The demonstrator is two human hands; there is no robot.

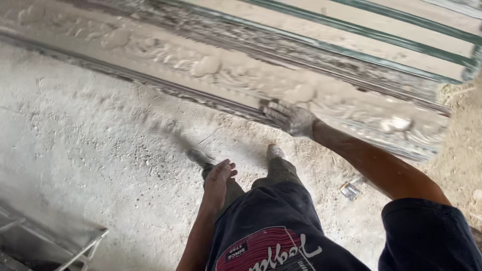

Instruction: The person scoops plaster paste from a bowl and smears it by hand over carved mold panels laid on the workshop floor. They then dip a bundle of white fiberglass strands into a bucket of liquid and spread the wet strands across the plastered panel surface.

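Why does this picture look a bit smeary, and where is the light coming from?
Head view: motion blur softens the long plaster moulding and the dusty floor; the right hand on the moulding's edge and the left hand by the knee are only slightly clearer. Soft, even daylight, faint shadows, no glare; the bottom-left corner lies dark.

Dusty concrete floor (90, 150); metal frame (75, 251); small shiny scrap (350, 190).

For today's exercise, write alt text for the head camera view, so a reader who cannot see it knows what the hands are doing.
Seen from above, a person's right hand, grey with dust, presses on the edge of a long ornate plaster moulding lying on a dusty concrete floor. The left hand hangs empty by the knee, above dark shorts and dusty feet.
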